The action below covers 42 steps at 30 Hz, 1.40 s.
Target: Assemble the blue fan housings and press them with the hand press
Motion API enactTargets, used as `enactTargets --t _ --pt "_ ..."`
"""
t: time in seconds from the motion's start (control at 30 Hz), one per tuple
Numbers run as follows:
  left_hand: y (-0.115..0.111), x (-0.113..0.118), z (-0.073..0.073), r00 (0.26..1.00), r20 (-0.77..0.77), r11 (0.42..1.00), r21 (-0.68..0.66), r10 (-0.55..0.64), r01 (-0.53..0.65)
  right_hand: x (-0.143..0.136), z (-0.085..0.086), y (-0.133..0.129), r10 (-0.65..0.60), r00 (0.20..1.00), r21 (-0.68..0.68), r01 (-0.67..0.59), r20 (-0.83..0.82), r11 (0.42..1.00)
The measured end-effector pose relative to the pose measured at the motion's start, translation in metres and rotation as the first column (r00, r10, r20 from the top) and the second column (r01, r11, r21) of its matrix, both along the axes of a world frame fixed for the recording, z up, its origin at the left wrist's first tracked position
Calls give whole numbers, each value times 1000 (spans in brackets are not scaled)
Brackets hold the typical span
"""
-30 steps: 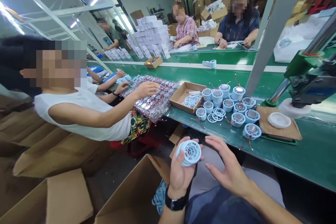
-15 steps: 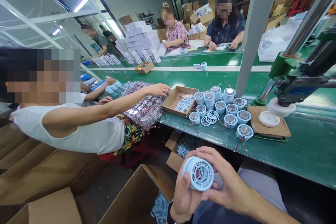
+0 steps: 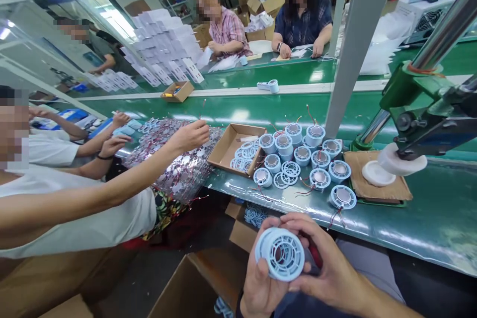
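Since half a second ago, a co-worker's hand [image 3: 194, 135] has swung from the rim of the cardboard tray [image 3: 228, 165] to above the silvery sheets [image 3: 179, 171], while the person's own grip has stayed put. The left hand [image 3: 257, 285] cups a stack of blue rings [image 3: 265, 247] and the right hand [image 3: 330, 263] closes around its other side; both are clamped on it, probably so the separate rings keep aligned. The stack is off the bench [image 3: 439, 213], just before its near edge. Wired blue housings [image 3: 319, 178] stand grouped behind that edge, between the tray and a press [image 3: 428, 131], presumably within easy reach. The benchtop is green and glossy; across it, white boxes [image 3: 164, 39] rise, with open cartons [image 3: 266, 5] farther back.
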<state>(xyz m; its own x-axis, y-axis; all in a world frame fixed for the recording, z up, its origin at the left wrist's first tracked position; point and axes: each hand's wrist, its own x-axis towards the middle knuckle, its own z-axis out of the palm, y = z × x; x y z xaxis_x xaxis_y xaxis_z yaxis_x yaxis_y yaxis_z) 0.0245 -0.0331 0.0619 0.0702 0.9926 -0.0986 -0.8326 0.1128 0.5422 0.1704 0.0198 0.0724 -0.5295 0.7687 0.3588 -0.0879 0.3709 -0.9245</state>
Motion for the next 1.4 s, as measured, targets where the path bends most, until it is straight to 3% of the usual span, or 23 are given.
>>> enactTargets --t 0.2,0.5,0.73,0.97,1.23,1.4 --pt "9 0 -10 1000 26 1000 15 -11 11 0 -1 9 -23 1000 -38 23 5 999" --pt "8 2 -7 999 -11 994 -92 52 -53 1 -6 9 21 1000 -143 -18 17 989" --pt "8 3 11 988 -140 985 -155 59 -81 0 0 11 63 997 -255 -70 -35 964" --pt "1 11 21 969 -234 980 -163 74 -114 -10 13 14 -97 989 -439 36 -116 898" --pt "-2 9 33 997 -78 975 -220 8 -25 -5 20 17 -69 986 -405 2 -150 914" --pt "-3 10 31 998 -68 980 -198 15 -29 -2 22 17 -58 989 -413 -5 -138 911"
